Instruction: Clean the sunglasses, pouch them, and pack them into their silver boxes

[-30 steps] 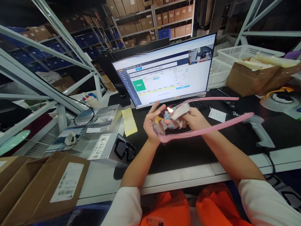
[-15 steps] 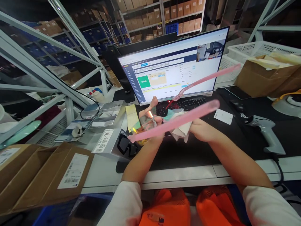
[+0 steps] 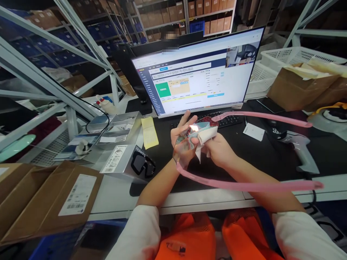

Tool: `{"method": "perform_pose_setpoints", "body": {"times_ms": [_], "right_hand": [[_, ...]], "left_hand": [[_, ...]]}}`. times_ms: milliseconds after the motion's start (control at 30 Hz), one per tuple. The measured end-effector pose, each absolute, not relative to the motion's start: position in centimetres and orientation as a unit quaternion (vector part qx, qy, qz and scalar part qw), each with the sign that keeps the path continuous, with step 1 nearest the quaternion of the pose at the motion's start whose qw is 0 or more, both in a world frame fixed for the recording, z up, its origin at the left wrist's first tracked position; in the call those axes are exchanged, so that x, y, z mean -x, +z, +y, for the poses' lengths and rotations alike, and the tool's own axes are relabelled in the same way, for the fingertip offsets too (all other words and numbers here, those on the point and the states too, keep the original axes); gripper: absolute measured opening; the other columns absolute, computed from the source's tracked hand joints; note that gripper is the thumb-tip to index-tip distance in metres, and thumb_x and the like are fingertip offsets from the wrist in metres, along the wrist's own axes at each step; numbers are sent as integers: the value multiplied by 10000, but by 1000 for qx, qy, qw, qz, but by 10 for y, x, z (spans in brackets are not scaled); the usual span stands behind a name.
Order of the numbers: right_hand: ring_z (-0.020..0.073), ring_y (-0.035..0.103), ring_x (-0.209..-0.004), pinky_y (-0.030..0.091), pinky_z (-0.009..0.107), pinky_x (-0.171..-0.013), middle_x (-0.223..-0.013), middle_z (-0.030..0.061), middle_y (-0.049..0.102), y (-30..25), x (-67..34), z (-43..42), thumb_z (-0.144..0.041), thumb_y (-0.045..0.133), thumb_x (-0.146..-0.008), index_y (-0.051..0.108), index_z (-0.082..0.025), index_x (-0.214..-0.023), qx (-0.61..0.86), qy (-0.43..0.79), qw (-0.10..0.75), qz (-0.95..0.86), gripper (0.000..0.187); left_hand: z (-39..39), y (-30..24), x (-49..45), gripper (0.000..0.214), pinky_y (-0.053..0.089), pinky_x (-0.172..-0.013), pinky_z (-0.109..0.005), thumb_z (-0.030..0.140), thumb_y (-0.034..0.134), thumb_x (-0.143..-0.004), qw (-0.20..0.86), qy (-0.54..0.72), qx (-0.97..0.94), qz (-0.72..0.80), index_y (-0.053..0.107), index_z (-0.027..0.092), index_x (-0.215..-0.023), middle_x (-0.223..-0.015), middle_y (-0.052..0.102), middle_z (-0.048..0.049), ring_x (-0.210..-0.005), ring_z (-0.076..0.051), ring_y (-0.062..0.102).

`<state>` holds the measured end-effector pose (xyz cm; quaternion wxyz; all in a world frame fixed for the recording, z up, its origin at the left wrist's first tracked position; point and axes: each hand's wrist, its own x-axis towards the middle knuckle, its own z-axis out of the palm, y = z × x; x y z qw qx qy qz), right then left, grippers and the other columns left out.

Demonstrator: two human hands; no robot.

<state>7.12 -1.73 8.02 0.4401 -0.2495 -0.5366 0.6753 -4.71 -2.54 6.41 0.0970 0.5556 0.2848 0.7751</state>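
Observation:
My left hand [image 3: 179, 134] grips a pair of sunglasses [image 3: 230, 185] by its shiny tinted lens, some fingers stretched up behind it. Both pink temple arms are unfolded and point to the right, one above and one below my right forearm. In my right hand [image 3: 221, 151] is a pale cleaning cloth [image 3: 208, 134] with a zigzag edge, bunched against the lens. The fingertips under the cloth are partly hidden. Left of my hands stands a grey box [image 3: 127, 162] printed with dark sunglasses.
A monitor [image 3: 195, 81] stands behind a keyboard [image 3: 230, 121]. To the right are a white card [image 3: 254, 131], a barcode scanner [image 3: 300, 148] and an open brown carton [image 3: 300, 86]. Yellow paper slips [image 3: 149, 133], a grey tray [image 3: 119, 131] and brown packages [image 3: 51, 198] lie left.
The sunglasses have turned, so their temple arms now reach further right and lower. The cloth stays at the lens, and my left hand has tilted with the frame.

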Motion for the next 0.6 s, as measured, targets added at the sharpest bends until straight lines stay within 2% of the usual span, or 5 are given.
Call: {"method": "perform_pose_setpoints", "body": {"times_ms": [167,267,333,433,600], "right_hand": [[189,638,-652,527,299,-629,-659,15,649,89,-84,-1,-314,696,-806,711,-174,-795,286,570,486,-598,141],[212,684,-777,547,312,-704,-802,43,724,97,-100,11,-223,639,-796,749,-164,-847,312,493,520,-623,135],[223,691,-826,542,314,-720,-842,59,746,109,-119,18,-178,644,-775,767,-158,-832,324,458,503,-658,137],[186,666,-718,498,307,-650,-778,67,752,131,-157,25,-135,633,-771,795,-151,-833,339,414,458,-710,174],[123,656,-622,404,322,-566,-727,71,765,149,-214,35,-232,652,-856,834,-207,-892,504,263,479,-668,187]], "left_hand": [[-19,68,50,413,502,-1095,-558,591,771,-806,103,781,-556,265,637,277,-1038,-1261,735,-115,-1334,-340,606],[-15,68,53,382,505,-1106,-531,568,783,-808,111,777,-564,255,639,295,-1033,-1280,728,-96,-1274,-308,655],[-12,67,55,406,489,-1128,-537,598,769,-808,123,770,-564,272,640,285,-1032,-1217,749,-97,-1285,-313,648],[-8,67,60,476,461,-1163,-542,680,703,-822,161,773,-552,268,612,279,-1063,-1144,768,-72,-1315,-302,629],[-10,68,59,465,527,-1104,-500,703,609,-880,281,764,-531,236,573,294,-1098,-1184,767,-37,-1285,-270,655]]}}
